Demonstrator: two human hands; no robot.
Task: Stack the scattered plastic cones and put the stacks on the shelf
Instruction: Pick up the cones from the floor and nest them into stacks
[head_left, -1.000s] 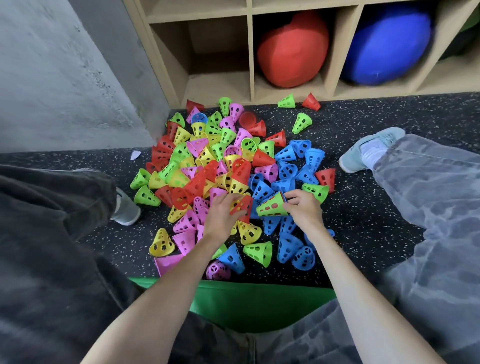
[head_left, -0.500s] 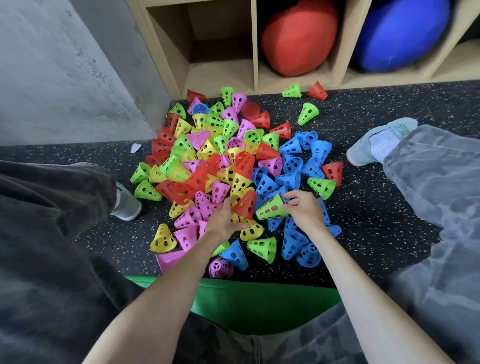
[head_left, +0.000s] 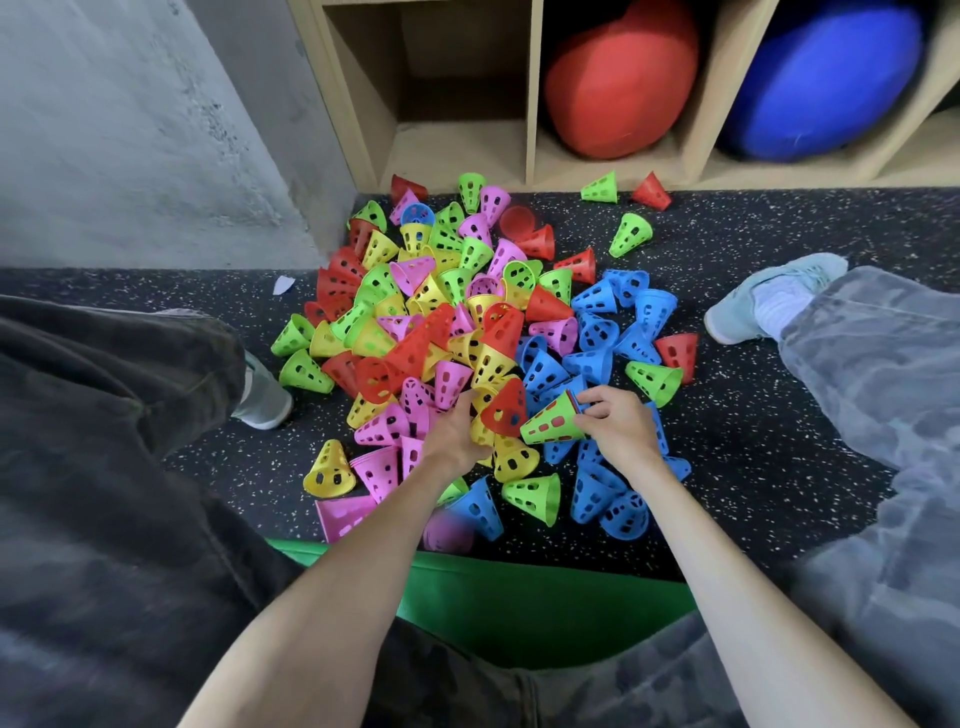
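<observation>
Many perforated plastic cones (head_left: 467, 322) in red, yellow, green, pink and blue lie in a heap on the dark speckled floor. My left hand (head_left: 451, 432) grips a red cone (head_left: 505, 410) at the heap's near side. Just to its right, my right hand (head_left: 618, 427) pinches the wide rim of a green cone (head_left: 551, 427) lying on its side, with red and blue rims nested inside it. The red cone's edge touches the green one. The wooden shelf (head_left: 532, 93) stands behind the heap; its left cubby (head_left: 457, 104) holds nothing.
A red ball (head_left: 618, 78) and a blue ball (head_left: 821, 78) fill the other cubbies. Two loose cones (head_left: 600, 188) lie by the shelf's foot. My legs and shoes (head_left: 769, 301) flank the heap, a grey wall (head_left: 130, 130) stands at the left, and a green mat (head_left: 519, 597) lies near me.
My left hand has brought the red cone slightly right, up against the green stack in my right hand. The view has shifted a little towards the shelf.
</observation>
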